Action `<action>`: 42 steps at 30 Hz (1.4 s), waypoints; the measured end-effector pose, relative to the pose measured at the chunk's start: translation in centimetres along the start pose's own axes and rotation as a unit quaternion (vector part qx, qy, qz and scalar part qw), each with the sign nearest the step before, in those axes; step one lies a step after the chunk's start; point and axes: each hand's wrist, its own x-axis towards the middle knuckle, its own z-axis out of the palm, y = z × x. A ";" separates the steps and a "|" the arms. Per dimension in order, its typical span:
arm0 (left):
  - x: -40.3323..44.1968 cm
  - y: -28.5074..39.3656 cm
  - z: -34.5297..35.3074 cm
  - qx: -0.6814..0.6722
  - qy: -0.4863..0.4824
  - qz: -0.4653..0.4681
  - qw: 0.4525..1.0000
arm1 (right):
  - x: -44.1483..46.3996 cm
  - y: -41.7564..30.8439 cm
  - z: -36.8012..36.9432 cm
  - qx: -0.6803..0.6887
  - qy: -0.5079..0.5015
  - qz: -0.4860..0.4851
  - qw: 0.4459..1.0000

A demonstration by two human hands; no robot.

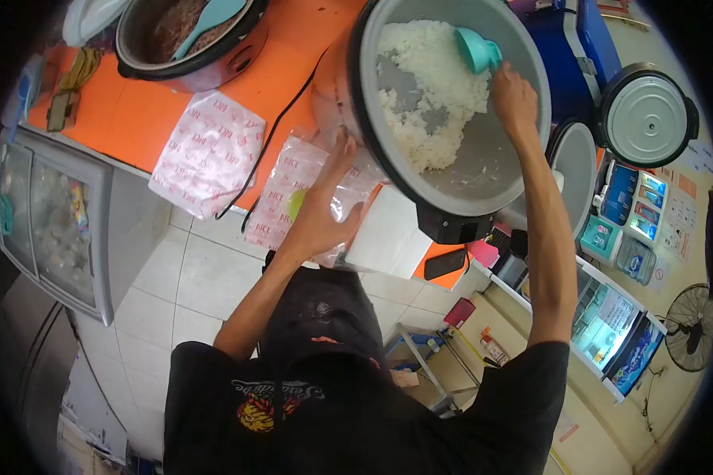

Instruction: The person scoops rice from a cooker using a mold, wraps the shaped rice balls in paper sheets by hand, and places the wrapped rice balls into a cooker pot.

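Observation:
My right hand (pixel 515 99) reaches into a large rice cooker pot (pixel 503 170), its fingers closed on the short handle of a teal scoop (pixel 473 51). The scoop rests against the white cooked rice (pixel 432 95), which is heaped along one side, with grey pot bottom showing in patches. My left hand (pixel 325 206) is by the cooker's outer wall, thumb and fingers spread apart over clear plastic and a red-printed wrapper sheet (pixel 273 186). Its fingertips are close to the cooker; whether they touch it I cannot tell. A light green round patch (pixel 297 204) shows beside that hand.
Another printed wrapper sheet (pixel 210 150) lies on the orange table (pixel 293 39), with a black cord beside it. A second cooker (pixel 190 75) holds dark food and a teal spatula (pixel 210 22). A phone (pixel 445 264) lies near the table edge. A cooker lid (pixel 650 119) stands at right.

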 end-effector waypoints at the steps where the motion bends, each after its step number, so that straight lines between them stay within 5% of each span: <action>1: 0.3 0.1 -0.1 0.003 0.001 0.004 1.000 | 0.5 -1.3 0.6 -0.004 0.004 0.010 1.000; 5: 0.3 0.6 1.1 -0.018 0.028 0.002 0.999 | 0.2 -5.4 4.3 0.054 -0.044 0.006 0.998; 10: 0.3 -0.2 0.4 -0.036 0.007 0.009 0.999 | -2.9 -8.8 3.5 0.109 -0.131 -0.224 0.960; 16: 0.2 0.0 -0.2 -0.036 -0.014 0.004 0.999 | 1.9 -1.8 0.8 -0.011 -0.062 -0.037 0.997; 20: 0.5 -0.6 -0.4 -0.039 -0.023 -0.009 0.999 | 2.4 -7.6 5.5 0.089 -0.082 -0.150 0.981; 24: 0.8 -0.7 -1.2 -0.044 -0.060 -0.013 0.997 | -3.2 -6.8 1.0 0.086 -0.144 -0.241 0.956; 30: 0.7 -1.7 -1.6 -0.151 -0.076 -0.046 0.985 | -1.3 -2.3 -0.2 -0.003 -0.037 0.036 0.999; 36: 0.4 -2.0 -1.3 -0.126 -0.120 -0.089 0.981 | 0.0 -4.2 5.0 0.054 -0.058 -0.027 0.997; 42: 1.1 -1.5 -2.2 -0.103 -0.143 -0.065 0.982 | -1.4 -7.4 0.0 0.107 -0.133 -0.188 0.967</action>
